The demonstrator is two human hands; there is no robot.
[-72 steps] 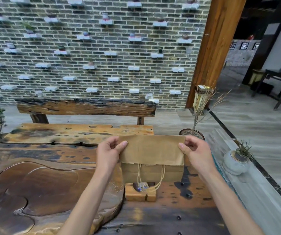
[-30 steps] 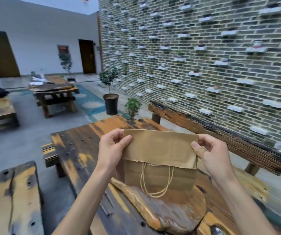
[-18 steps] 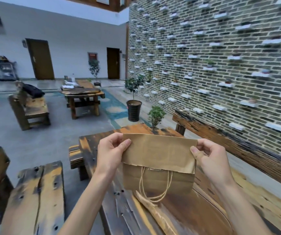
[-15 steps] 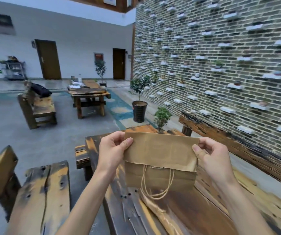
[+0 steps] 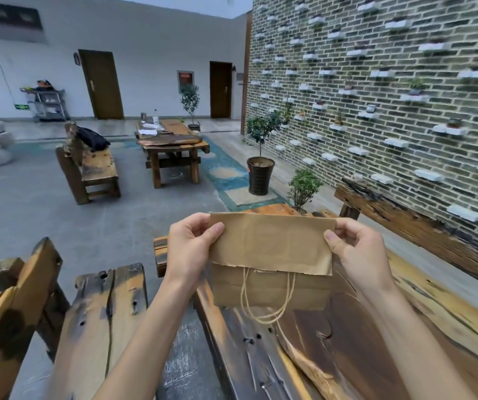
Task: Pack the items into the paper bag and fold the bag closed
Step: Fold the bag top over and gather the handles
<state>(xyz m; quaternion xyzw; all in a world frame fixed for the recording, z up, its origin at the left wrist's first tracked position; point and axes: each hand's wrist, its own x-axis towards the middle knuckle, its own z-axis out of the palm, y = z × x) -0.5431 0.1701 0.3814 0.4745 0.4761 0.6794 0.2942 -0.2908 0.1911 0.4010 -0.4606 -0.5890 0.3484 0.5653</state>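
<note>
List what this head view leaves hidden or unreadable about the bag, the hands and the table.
- Contents of the paper bag: hidden by its folded-down flap.
- Fingers of the left hand and right hand behind the flap: hidden by the paper; only the thumbs show in front.
- Bag bottom: whether it touches the table cannot be told.
- Small items on the far table: too small to identify.
- Near table: cut off by the bottom edge.
</note>
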